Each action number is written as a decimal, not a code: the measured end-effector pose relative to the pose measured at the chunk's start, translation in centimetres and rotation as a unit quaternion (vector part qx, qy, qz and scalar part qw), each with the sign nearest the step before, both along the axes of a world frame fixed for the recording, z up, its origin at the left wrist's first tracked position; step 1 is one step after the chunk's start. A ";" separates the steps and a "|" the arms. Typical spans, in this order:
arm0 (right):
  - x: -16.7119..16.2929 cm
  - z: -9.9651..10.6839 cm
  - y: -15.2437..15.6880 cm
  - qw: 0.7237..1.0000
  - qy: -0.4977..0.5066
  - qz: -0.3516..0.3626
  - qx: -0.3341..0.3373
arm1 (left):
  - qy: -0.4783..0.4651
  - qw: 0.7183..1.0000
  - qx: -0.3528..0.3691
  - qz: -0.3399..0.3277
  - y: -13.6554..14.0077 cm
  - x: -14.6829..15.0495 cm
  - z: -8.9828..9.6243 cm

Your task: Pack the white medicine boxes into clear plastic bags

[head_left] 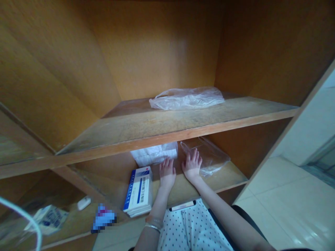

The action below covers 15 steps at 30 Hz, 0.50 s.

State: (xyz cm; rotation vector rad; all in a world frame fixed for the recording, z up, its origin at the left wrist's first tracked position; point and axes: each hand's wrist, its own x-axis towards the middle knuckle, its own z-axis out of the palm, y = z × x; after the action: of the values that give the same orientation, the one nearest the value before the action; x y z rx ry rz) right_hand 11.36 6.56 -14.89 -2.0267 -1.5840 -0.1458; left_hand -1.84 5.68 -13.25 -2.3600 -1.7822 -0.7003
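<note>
Both hands reach onto the lower shelf (176, 191) of a wooden cabinet, palms down. My left hand (167, 171) lies with its fingers stretched out. Its fingertips are at the near edge of a plastic-wrapped white pack (154, 154), and I cannot tell whether they touch it. My right hand (192, 164) has its fingers spread beside a clear plastic bag (213, 157), overlapping the bag's left part. Neither hand grips anything. Left of my left hand, a stack of white and blue books or booklets (138, 190) rests near the shelf's front edge.
A crumpled clear plastic bag (187, 98) lies on the upper shelf (136, 125), whose front edge overhangs my hands. In the left compartment are a printed packet (49, 219), a small white object (84, 203) and a blurred blue item (104, 218). A phone-like object (182, 205) rests at my lap.
</note>
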 end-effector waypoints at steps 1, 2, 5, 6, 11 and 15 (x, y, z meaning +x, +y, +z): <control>0.5 -0.2 -0.4 1.000 0.000 -0.017 -0.016 | 0.004 1.000 -0.007 -0.015 0.0 0.0 0.0; 0.9 -0.4 -0.8 0.999 0.000 -0.021 -0.032 | 0.006 1.000 -0.012 -0.027 0.0 0.0 -0.1; 1.6 -0.6 -2.4 0.998 -0.009 0.022 -0.055 | -0.001 0.998 -0.017 -0.056 0.1 0.1 -0.1; 1.5 -0.6 -3.1 0.998 -0.015 0.045 -0.051 | -0.008 0.998 -0.013 -0.062 0.1 0.1 -0.1; 0.5 0.2 -7.5 0.988 -0.035 0.149 -0.027 | -0.037 0.996 -0.001 -0.077 -0.3 0.3 0.1; 0.7 2.2 -9.4 0.946 0.059 0.318 -0.040 | -0.050 0.994 -0.024 -0.096 -0.6 0.2 0.5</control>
State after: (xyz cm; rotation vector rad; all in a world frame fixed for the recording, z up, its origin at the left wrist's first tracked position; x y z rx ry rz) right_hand 12.06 -2.85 -12.73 -1.4465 -2.0961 0.2814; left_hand -1.61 5.03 -12.76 -2.5965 -1.6392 -0.8212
